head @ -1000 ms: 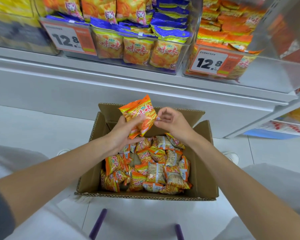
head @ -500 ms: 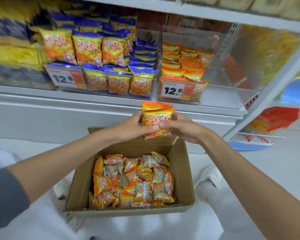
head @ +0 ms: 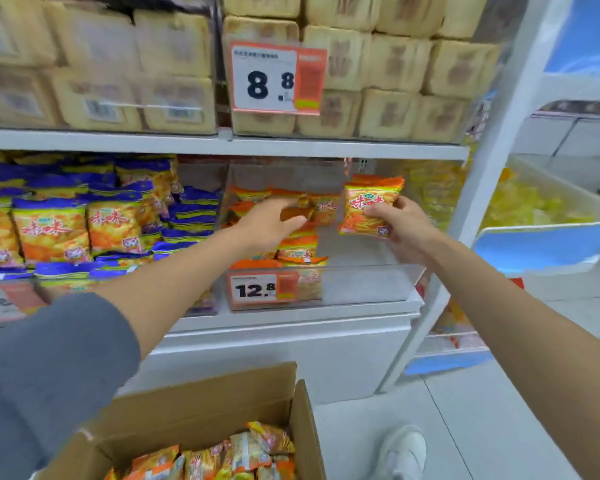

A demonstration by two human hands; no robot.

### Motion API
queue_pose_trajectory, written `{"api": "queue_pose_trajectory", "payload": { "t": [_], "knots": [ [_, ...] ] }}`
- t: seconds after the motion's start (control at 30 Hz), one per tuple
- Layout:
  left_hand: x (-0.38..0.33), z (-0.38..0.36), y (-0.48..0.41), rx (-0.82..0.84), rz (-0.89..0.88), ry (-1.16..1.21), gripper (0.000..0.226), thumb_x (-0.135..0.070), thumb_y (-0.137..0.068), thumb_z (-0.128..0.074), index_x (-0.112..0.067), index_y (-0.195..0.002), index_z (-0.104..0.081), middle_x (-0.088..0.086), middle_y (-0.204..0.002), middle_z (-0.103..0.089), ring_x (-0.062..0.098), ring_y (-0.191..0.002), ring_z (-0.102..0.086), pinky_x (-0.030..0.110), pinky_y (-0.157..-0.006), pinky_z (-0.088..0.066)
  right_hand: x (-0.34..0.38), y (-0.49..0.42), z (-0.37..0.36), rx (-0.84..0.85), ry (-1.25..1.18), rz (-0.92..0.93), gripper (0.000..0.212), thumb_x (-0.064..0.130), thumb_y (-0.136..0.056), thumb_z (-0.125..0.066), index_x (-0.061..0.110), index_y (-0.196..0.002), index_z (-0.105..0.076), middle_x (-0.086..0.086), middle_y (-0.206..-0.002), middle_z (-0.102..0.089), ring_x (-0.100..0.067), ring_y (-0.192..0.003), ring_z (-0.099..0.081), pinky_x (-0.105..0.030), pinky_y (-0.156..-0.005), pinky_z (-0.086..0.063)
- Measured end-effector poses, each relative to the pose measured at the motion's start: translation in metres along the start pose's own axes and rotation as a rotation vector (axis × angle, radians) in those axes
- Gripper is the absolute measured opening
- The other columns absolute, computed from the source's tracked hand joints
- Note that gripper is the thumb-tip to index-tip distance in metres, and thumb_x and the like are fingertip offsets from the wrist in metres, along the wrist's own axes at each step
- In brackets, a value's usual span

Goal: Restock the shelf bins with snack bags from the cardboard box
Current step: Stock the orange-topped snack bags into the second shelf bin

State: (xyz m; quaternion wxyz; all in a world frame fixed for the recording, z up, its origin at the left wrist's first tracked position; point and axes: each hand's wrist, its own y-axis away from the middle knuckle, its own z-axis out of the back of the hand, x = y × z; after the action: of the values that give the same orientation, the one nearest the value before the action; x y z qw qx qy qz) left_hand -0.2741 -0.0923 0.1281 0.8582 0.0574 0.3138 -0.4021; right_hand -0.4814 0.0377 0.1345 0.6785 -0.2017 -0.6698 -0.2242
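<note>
At the shelf bin, right hand pinches snack bag upright.

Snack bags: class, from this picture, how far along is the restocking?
Done: the clear bin holds orange bags. In hand: the right hand grips one snack bag at the bin; the left hand reaches among those inside. Left: many bags lie in the cardboard box.

snack bag, in right hand: glossy printed plastic film, crinkled, crimped top edge
bin, left hand inside: clear hard plastic, smooth, glossy
shelf, under both hands: white, smooth, low sheen
cardboard box, below left forearm: brown cardboard, matt
sleeve, left arm: grey cloth, matt
</note>
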Motion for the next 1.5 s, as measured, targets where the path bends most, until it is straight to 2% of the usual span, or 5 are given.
{"api": "queue_pose_trajectory", "payload": {
  "t": [0.2,0.7,1.0,1.17,1.5],
  "knots": [
    [0.044,-0.027,-0.043,0.269,0.155,-0.394,0.072,-0.067,-0.094,-0.025,-0.031,-0.155,-0.010,-0.002,-0.164,0.001,0.025,-0.150,-0.005,0.047,-0.120,-0.012,-0.037,-0.077,-0.005,0.173,0.302,-0.183,0.027,0.017,-0.081,-0.074,0.015,-0.106,-0.066,-0.004,-0.101,-0.072,-0.022,-0.097,-0.066,-0.029,-0.088,-0.048],
    [0.042,-0.033,-0.035,0.159,0.113,-0.546,0.068,-0.063,-0.096,-0.020,-0.032,-0.155,-0.009,-0.002,-0.164,-0.003,0.021,-0.150,-0.006,0.047,-0.120,-0.011,-0.056,-0.137,-0.021,0.392,0.378,-0.199,0.049,-0.010,-0.077,-0.071,0.015,-0.117,-0.059,-0.008,-0.114,-0.070,-0.020,-0.105,-0.067,-0.031,-0.090,-0.056],
    [0.029,-0.020,-0.029,0.110,0.096,-0.362,0.066,-0.062,-0.096,-0.032,-0.033,-0.154,-0.019,0.002,-0.163,-0.009,0.025,-0.150,-0.003,0.049,-0.121,-0.007,-0.032,-0.084,-0.007,0.088,0.612,-0.039,0.080,0.007,-0.073,-0.081,0.015,-0.142,-0.041,-0.012,-0.128,-0.050,-0.024,-0.107,-0.057,-0.037,-0.089,-0.054],
    [-0.001,-0.003,0.013,-0.187,-0.068,-0.007,0.022,-0.034,-0.091,-0.063,-0.022,-0.109,-0.062,-0.003,-0.104,-0.067,0.015,-0.096,-0.063,0.036,-0.082,-0.052,-0.014,-0.010,-0.025,-0.083,0.722,0.313,0.030,0.009,-0.077,-0.073,0.012,-0.105,-0.064,0.001,-0.086,-0.055,-0.011,-0.074,-0.051,-0.017,-0.066,-0.041],
    [0.064,-0.026,0.189,-0.020,0.277,0.153,0.019,-0.019,-0.083,-0.069,-0.024,-0.071,-0.055,-0.008,-0.065,-0.056,0.015,-0.063,-0.053,0.031,-0.061,-0.041,-0.086,0.147,-0.120,0.374,0.871,0.285,0.017,0.009,-0.080,-0.067,0.012,-0.097,-0.067,0.003,-0.083,-0.062,-0.005,-0.065,-0.049,-0.018,-0.065,-0.043]
  ]
}}
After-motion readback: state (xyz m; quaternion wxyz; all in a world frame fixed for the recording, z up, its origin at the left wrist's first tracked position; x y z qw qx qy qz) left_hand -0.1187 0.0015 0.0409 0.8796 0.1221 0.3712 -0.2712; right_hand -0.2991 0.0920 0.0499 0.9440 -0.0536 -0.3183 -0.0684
